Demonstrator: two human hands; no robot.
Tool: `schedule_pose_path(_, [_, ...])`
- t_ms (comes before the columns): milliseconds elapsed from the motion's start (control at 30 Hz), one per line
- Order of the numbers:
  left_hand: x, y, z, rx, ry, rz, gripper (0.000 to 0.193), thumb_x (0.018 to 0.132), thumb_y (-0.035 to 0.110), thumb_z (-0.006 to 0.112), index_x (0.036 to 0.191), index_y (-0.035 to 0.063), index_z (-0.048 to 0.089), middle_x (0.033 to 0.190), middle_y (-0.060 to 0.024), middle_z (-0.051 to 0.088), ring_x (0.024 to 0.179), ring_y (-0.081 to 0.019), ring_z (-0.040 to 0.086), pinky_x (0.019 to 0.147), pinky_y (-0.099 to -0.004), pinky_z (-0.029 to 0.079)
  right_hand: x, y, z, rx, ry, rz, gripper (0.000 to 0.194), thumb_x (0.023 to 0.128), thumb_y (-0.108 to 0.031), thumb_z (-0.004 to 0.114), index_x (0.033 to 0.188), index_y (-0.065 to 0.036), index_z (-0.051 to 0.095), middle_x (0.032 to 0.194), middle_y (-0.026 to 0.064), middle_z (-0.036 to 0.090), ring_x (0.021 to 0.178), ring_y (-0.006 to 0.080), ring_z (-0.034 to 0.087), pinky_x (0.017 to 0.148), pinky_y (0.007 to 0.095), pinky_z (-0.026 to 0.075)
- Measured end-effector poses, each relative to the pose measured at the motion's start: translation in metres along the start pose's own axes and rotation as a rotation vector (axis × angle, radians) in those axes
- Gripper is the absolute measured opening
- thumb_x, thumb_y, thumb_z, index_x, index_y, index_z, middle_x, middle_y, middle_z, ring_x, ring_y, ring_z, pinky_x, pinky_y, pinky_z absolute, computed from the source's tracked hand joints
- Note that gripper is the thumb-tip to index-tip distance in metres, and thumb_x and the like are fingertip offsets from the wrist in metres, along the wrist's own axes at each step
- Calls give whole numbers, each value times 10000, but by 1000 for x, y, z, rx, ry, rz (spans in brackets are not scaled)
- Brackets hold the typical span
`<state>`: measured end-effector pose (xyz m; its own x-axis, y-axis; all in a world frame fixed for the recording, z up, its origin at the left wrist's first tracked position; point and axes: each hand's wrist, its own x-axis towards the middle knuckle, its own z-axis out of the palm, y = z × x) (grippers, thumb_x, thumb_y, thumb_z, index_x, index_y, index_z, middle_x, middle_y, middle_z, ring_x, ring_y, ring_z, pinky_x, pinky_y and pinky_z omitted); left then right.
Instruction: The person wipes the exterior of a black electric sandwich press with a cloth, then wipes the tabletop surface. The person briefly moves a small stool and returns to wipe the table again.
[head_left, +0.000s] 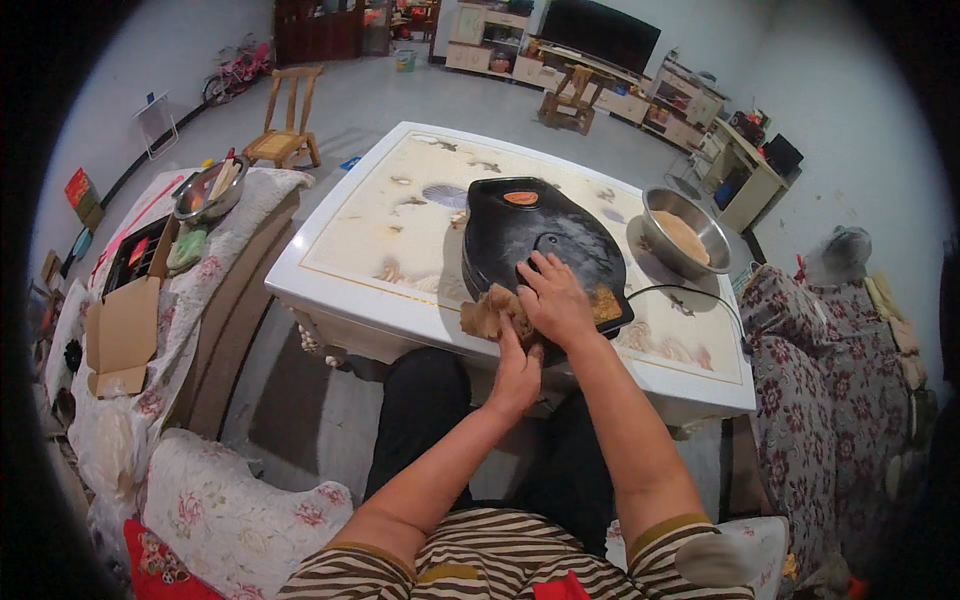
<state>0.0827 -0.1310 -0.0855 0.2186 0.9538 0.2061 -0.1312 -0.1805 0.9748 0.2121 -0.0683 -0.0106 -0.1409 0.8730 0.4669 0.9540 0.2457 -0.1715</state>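
A black electric appliance with a closed, rounded lid (540, 240), perhaps a baking pan, sits on the white patterned table (360, 217). My left hand (517, 371) holds a crumpled brown cloth or paper (491, 313) at the appliance's near left edge. My right hand (556, 304) rests on the lid near its middle, fingers spread, holding nothing that I can see. Behind the right hand, a gold-coloured sticker (606, 304) shows on the lid's near right part. A steel bowl (697, 259) with a tan, grainy-looking content stands at the table's right.
A black power cord (690, 287) runs from the appliance over the table's right edge. On the covered sofa at left lie a steel bowl with utensils (212, 191), an open cardboard box (127, 326) and a green cloth (187, 247). A wooden chair (285, 142) stands beyond.
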Motion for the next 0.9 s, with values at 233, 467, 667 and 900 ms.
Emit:
schedule_pose_path(233, [90, -40, -52, -228, 115, 24, 779, 1006, 174, 546, 1644, -88, 184, 1663, -282, 320, 1551, -378, 312, 1272, -394, 244, 3, 1, 2, -57, 18, -2, 443, 981, -314, 613, 1376, -130, 695, 1508, 172, 593, 1421, 417, 512, 1221, 516, 373])
schedule_pose_path(467, [51, -19, -20, -1, 123, 25, 803, 998, 119, 576, 1641, -96, 146, 1659, -309, 294, 1546, -389, 305, 1279, -421, 229, 5, 1, 6, -77, 34, 32, 443, 974, -312, 627, 1372, -131, 695, 1509, 164, 588, 1433, 415, 499, 1221, 522, 372])
schedule_pose_path(667, [15, -25, 7, 63, 51, 84, 831, 1020, 112, 589, 1661, -78, 97, 1678, -302, 260, 1573, -395, 255, 1289, -418, 193, 7, 0, 4, -58, 5, 55, 444, 975, -307, 628, 1385, -151, 690, 1536, 155, 568, 1438, 413, 496, 1228, 522, 364])
schedule_pose_path(900, [78, -64, -23, -64, 178, 77, 729, 1097, 286, 490, 1658, -67, 187, 1678, -286, 311, 1567, -376, 296, 1270, -396, 231, 14, -2, 10, -48, 46, 53, 441, 982, -317, 624, 1384, -149, 690, 1537, 154, 565, 1436, 414, 498, 1228, 533, 360])
